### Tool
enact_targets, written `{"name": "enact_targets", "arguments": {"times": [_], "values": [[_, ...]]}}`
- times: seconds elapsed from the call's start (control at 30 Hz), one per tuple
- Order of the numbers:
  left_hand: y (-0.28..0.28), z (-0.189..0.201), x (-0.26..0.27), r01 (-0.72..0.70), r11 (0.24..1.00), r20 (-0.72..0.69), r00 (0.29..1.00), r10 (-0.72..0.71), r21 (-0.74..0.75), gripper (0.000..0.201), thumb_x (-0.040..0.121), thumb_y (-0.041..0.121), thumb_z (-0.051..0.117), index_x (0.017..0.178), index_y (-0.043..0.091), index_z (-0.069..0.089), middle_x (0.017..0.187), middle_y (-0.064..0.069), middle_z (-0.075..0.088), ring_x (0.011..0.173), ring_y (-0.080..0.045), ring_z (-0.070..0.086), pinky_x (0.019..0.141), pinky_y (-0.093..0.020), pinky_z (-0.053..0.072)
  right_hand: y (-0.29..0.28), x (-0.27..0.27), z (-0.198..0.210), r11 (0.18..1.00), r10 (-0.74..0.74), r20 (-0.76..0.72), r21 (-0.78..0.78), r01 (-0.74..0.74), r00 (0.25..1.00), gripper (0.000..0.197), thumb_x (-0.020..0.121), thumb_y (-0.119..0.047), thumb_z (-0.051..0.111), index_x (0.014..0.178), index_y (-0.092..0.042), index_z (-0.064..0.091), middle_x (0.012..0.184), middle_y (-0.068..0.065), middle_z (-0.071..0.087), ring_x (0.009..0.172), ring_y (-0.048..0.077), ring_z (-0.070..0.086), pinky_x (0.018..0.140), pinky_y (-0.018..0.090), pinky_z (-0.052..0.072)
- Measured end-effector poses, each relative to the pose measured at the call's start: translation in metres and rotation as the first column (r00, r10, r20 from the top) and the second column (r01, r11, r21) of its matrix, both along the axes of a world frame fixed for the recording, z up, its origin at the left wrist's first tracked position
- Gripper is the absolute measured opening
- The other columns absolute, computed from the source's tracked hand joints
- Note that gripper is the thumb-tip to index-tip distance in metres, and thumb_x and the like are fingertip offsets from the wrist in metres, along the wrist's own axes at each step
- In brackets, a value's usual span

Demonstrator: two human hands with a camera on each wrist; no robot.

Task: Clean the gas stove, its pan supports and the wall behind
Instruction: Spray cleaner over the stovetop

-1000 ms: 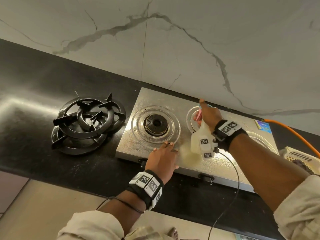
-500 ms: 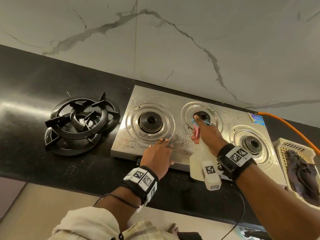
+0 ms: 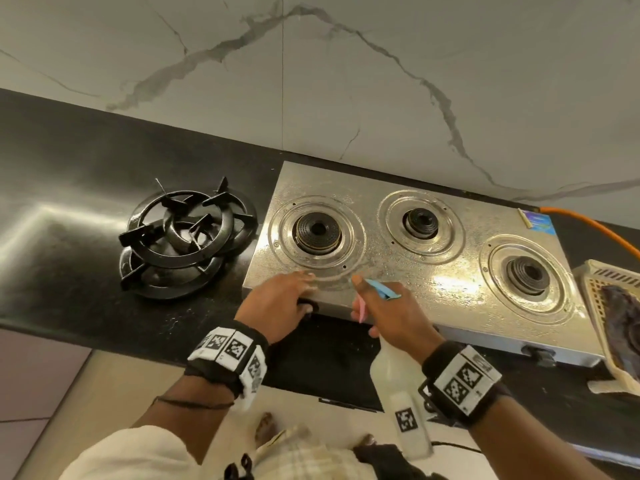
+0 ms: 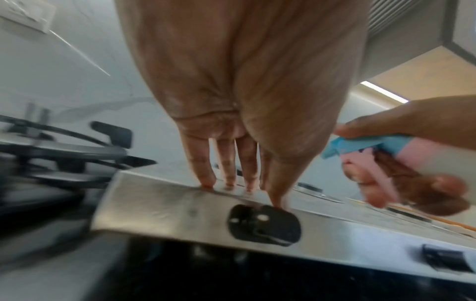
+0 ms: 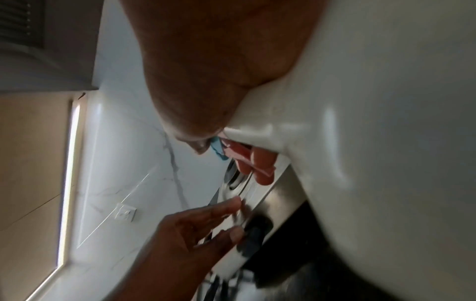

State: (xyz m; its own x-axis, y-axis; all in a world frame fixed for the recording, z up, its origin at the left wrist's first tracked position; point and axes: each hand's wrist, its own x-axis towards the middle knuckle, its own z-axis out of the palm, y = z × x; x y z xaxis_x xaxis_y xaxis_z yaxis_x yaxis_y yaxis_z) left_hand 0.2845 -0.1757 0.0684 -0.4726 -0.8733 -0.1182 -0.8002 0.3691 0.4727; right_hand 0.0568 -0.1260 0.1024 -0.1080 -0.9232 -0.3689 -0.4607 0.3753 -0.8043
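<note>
Stove [image 3: 426, 271] front edge — left hand [image 3: 277, 310] apparently resting.

Left hand [image 3: 277, 306] flat, fingers [image 4: 201, 163] straight; right hand [image 3: 394, 315] curled tight.

We see our left hand [image 4: 242, 97] reaching down from twelve o'clock, its straight fingertips [image 4: 206, 184] pressed on the front edge of the steel gas stove [image 4: 159, 205], the thumb beside a black knob mount [image 4: 264, 225]. At three o'clock our right hand [image 4: 422, 163] grips a spray bottle [image 4: 365, 144] with a blue nozzle and pink trigger. At nine o'clock black pan supports [image 4: 72, 150] lie stacked on the dark table [image 4: 180, 275]. Marble wall [image 4: 77, 85] stands behind.
</note>
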Motion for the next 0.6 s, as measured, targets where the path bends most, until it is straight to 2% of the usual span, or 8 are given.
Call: {"name": "enact_targets", "arguments": {"times": [0.1,0.17,0.27,0.33,0.43,0.47,0.5,0.6], "values": [[-0.001,-0.008,0.034,-0.129,0.991,-0.007,0.992,0.129,-0.044,0.041,0.095,0.026,0.069,0.136,0.033,0.065,0.150,0.013,0.055,0.143,-0.006,0.044,0.122,-0.034,0.032,-0.001,0.028,-0.002,0.997,0.012,0.122,0.079,-0.022,0.992,0.053,0.100,-0.059,0.058,0.092,-0.008,0.070,0.071,0.001,0.068,0.063,0.014,0.066,0.056,0.021,0.055],[-0.002,-0.012,0.048,-0.160,0.985,-0.002,0.987,0.160,-0.060,0.036,0.094,0.024,0.070,0.129,0.031,0.069,0.149,0.012,0.056,0.143,-0.007,0.044,0.121,-0.039,0.036,-0.002,0.043,-0.003,0.996,0.010,0.208,0.087,-0.029,0.978,0.051,0.099,-0.058,0.059,0.091,-0.009,0.068,0.070,0.001,0.066,0.061,0.014,0.063,0.054,0.021,0.053],[0.000,-0.012,0.048,-0.149,0.984,-0.008,0.989,0.149,-0.093,0.034,0.093,0.023,0.071,0.126,0.029,0.070,0.150,0.009,0.056,0.145,-0.010,0.043,0.121,-0.039,0.037,-0.001,0.055,-0.008,0.997,0.079,0.136,-0.016,-0.077,0.988,0.056,0.101,-0.060,0.055,0.090,-0.008,0.071,0.077,0.004,0.074,0.070,0.014,0.072,0.059,0.022,0.058],[0.000,-0.010,0.042,-0.144,0.984,-0.006,0.990,0.144,-0.101,0.035,0.094,0.024,0.071,0.129,0.027,0.070,0.152,0.007,0.054,0.148,-0.014,0.040,0.120,-0.038,0.034,0.001,0.057,-0.009,0.999,0.054,0.188,-0.005,-0.054,0.981,0.049,0.102,-0.056,0.057,0.088,-0.011,0.070,0.072,0.002,0.070,0.063,0.016,0.066,0.055,0.022,0.054],[0.008,-0.007,0.026,-0.144,0.985,-0.038,0.989,0.141,-0.098,0.036,0.098,0.028,0.067,0.134,0.026,0.068,0.155,0.007,0.051,0.151,-0.013,0.035,0.120,-0.031,0.026,0.016,0.033,-0.002,0.996,-0.042,0.260,0.089,0.020,0.965,0.041,0.101,-0.053,0.060,0.090,-0.014,0.067,0.065,-0.002,0.061,0.058,0.014,0.057,0.049,0.021,0.047],[0.009,-0.006,0.018,-0.103,0.990,-0.052,0.994,0.099,-0.094,0.037,0.099,0.030,0.065,0.136,0.027,0.066,0.156,0.009,0.050,0.151,-0.011,0.033,0.120,-0.028,0.023,0.020,0.016,-0.006,0.992,-0.104,0.214,0.088,0.087,0.971,0.044,0.099,-0.056,0.059,0.090,-0.013,0.067,0.066,-0.003,0.063,0.059,0.015,0.059,0.051,0.021,0.050],[0.017,-0.010,-0.043,0.025,0.998,-0.092,0.995,-0.031,-0.061,0.038,0.100,0.033,0.064,0.138,0.027,0.065,0.156,0.009,0.049,0.152,-0.009,0.032,0.120,-0.027,0.021,0.054,-0.045,-0.006,0.962,-0.271,0.141,0.066,0.264,0.952,0.049,0.099,-0.058,0.057,0.090,-0.012,0.068,0.069,-0.001,0.067,0.063,0.016,0.064,0.055,0.021,0.053],[0.024,-0.010,-0.054,0.018,1.000,-0.095,0.995,-0.020,-0.024,0.042,0.100,0.038,0.063,0.140,0.026,0.063,0.158,0.009,0.047,0.152,-0.009,0.030,0.119,-0.026,0.020,0.070,-0.071,-0.012,0.946,-0.322,0.062,-0.012,0.323,0.945,0.056,0.101,-0.059,0.052,0.090,-0.007,0.071,0.080,0.002,0.074,0.076,0.017,0.072,0.062,0.022,0.057]]}}
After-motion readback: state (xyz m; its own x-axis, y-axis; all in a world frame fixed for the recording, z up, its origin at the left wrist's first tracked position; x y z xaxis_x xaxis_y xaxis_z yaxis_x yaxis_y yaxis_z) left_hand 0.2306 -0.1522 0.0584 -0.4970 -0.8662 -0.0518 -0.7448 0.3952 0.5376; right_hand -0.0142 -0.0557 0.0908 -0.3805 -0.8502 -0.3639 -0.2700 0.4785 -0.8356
